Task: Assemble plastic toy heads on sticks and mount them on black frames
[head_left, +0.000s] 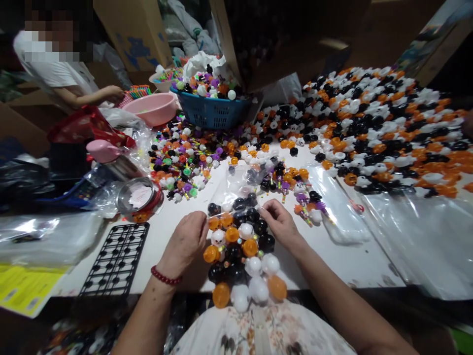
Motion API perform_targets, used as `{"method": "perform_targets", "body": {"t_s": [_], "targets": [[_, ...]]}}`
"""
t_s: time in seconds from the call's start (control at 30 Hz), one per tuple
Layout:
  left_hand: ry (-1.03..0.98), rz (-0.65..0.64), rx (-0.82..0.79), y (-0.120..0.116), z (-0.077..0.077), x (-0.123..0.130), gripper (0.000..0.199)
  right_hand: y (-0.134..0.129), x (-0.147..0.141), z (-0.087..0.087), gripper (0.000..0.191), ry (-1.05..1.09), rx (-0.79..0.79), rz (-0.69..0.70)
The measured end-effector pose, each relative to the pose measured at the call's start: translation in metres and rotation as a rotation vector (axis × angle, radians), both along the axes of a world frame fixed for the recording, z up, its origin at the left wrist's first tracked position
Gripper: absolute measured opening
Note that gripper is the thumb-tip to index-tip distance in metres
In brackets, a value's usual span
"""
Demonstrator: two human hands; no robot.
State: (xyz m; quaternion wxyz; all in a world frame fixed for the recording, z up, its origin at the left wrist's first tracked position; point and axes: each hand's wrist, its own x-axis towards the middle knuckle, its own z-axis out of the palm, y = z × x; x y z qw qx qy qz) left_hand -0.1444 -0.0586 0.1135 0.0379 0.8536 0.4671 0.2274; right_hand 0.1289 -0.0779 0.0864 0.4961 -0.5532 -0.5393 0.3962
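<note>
A clear plastic bag (236,190) lies in front of me, filled with black, orange and white Halloween toys, some with skull faces (218,237). Its near end reaches the table edge by my floral clothing. On its left side, my left hand (188,239) has its fingers closed on the bag's edge. My right hand (281,222) pinches the opposite edge with thumb and fingertips. Beyond the bag lie a few small toys with purple parts and candy-coloured tubes (284,185). A red bead bracelet (166,277) circles my left wrist.
Loose toys (369,123) are heaped at the right; smaller ones (185,158) spread left of centre. A blue basket (212,111) and pink basin (157,109) stand behind. Flat clear bags (340,212), a black grid (116,256) and a pink-lidded bottle (114,160) lie around. Another person (62,74) works back left.
</note>
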Motion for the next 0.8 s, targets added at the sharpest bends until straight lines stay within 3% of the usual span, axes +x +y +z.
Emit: {"method": "perform_targets", "body": {"t_s": [0.2, 0.47, 0.63, 0.8], "targets": [[0.163, -0.193, -0.042, -0.011, 0.013, -0.011, 0.016, -0.019, 0.008, 0.01, 0.02, -0.18, 0.048, 0.047], [0.255, -0.307, -0.197, -0.029, 0.031, -0.013, 0.021, -0.036, 0.028, 0.013, 0.01, -0.406, 0.162, 0.299], [0.237, -0.329, -0.198, -0.035, 0.021, -0.024, 0.017, -0.049, 0.034, 0.02, 0.012, -0.585, 0.228, 0.435], [-0.027, -0.286, -0.169, -0.031, -0.008, -0.029, 0.01, -0.046, 0.039, 0.0, 0.011, -0.459, 0.131, 0.421]]}}
